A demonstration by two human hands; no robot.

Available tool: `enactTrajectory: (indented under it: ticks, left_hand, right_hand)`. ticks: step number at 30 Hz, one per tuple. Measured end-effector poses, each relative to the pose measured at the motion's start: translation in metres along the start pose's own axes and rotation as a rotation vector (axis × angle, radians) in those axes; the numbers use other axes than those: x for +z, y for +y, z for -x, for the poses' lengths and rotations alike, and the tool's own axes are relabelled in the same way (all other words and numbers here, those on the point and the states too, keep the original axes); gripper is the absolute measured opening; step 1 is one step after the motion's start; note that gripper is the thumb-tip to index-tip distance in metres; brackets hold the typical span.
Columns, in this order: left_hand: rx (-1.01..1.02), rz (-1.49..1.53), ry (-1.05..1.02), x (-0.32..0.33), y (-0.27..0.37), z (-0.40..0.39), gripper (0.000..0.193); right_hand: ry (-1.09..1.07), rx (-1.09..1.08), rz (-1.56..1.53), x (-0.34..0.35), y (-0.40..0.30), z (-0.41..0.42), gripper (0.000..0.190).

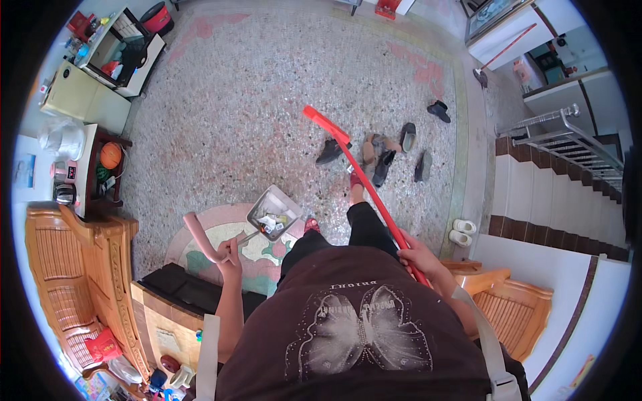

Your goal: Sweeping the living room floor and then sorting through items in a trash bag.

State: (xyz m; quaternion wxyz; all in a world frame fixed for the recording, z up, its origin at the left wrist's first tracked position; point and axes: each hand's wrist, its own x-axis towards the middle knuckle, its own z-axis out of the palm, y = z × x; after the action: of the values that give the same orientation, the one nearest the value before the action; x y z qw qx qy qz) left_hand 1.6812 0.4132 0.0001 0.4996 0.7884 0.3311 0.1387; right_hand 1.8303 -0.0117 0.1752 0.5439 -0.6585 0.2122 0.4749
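My left hand (229, 251) is closed around the handle of a long-handled dustpan (296, 213), whose grey pan holds scraps of litter. The handle ends in a pink grip (196, 231) above my hand. In my right hand (420, 256) is the red pole of a broom (373, 193). Its red head (326, 124) is beyond my feet, over or beside a black shoe (328, 152); whether they touch I cannot tell. Several more shoes (384, 168) lie on the speckled floor to the right of the broom head.
A black shoe (439, 111) lies farther right, and white shoes (462, 232) stand near the wall. Stairs with a metal railing (567, 131) rise at right. At left are a wooden bench (108, 250), a refrigerator (93, 97) and a cabinet (150, 65). A table (170, 313) is close at lower left.
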Motion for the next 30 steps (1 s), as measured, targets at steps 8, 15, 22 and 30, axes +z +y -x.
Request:
enactTrajectory:
  ticks: [8, 15, 22, 30]
  left_hand:
    - [0.072, -0.008, -0.009, 0.015, -0.01, 0.002, 0.019]
    - [0.064, 0.057, -0.05, 0.012, 0.003, 0.006, 0.017]
    - [-0.004, 0.013, -0.079, 0.025, 0.022, 0.013, 0.017]
    - [0.105, -0.007, -0.148, 0.074, 0.023, 0.005, 0.014]
  right_hand:
    - [0.027, -0.062, 0.164, -0.025, 0.028, -0.004, 0.068]
    - [0.13, -0.01, 0.115, -0.046, 0.038, 0.059, 0.067]
    - [0.201, 0.143, -0.016, -0.125, 0.089, 0.02, 0.063]
    - [0.237, 0.118, 0.226, -0.133, 0.079, -0.027, 0.067]
